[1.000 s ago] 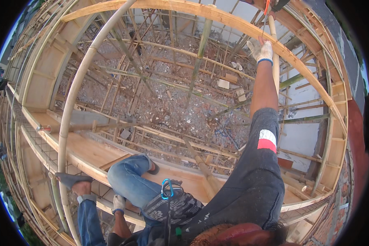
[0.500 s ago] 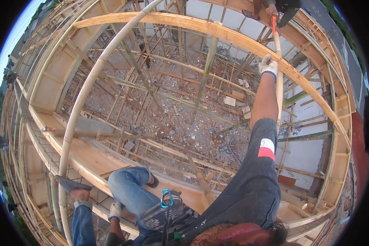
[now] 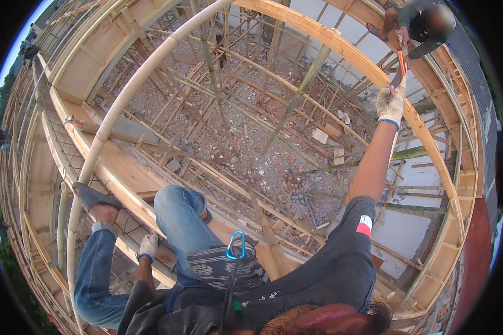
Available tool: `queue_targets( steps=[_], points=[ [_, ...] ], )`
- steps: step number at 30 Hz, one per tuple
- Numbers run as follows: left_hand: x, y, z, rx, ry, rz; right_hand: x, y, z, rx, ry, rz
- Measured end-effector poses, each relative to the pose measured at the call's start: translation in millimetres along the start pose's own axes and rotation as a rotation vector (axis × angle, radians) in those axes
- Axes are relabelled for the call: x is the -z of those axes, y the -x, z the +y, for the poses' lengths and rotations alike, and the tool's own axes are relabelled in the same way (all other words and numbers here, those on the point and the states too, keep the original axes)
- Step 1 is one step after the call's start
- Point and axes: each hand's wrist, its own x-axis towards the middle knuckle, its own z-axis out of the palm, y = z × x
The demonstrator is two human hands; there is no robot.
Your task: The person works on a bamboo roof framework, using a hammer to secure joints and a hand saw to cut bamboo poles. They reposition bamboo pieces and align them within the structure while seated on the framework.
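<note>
Biggest first: the formwork (image 3: pixel 129 170) is wide ply and timber, so it looks stiff and pretty heavy; I'd only lean on its edges.

Next is the beam (image 3: pixel 350 52), crossing the open space on the far side, right by the outstretched glove. Looks like solid sawn wood: heavy, rigid, dry enough to grip. I'd grab the squared edges, watching for splinters.

The pole (image 3: pixel 397 139) runs behind the right forearm up toward the beam. Smooth and round, so probably lighter but easier to roll or slip; wrap a full palm round it.

A co-worker (image 3: pixel 418 28) crouches beyond, hands on a tool (image 3: pixel 401 62) with an orange part. It's up by the right glove, a dark part reaching toward it. Probably light and stiff; I'd go for whatever handle's free, since I can't tell if there's an edge on it.

Right hand (image 3: pixel 389 105): fingers curled in where beam, pole and tool meet, but can't tell which they're on. Left hand (image 3: pixel 147 244): fingers look bent, low beside the knee near the formwork, grip unclear.
</note>
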Motion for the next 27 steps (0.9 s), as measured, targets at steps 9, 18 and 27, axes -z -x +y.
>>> queue_targets(
  steps=[9, 18, 27],
  points=[
    [28, -10, 53, 0.142, -0.105, -0.061, 18, 203, 99, -0.285, 0.148, -0.103],
    [74, -10, 98, 0.560, 0.448, -0.009, -44, 370, 189, -0.908, -0.101, -0.385],
    [87, -1, 104, 0.480, 0.694, 0.303, -128, 532, 235, -1.257, -0.254, -0.715]
  ],
)
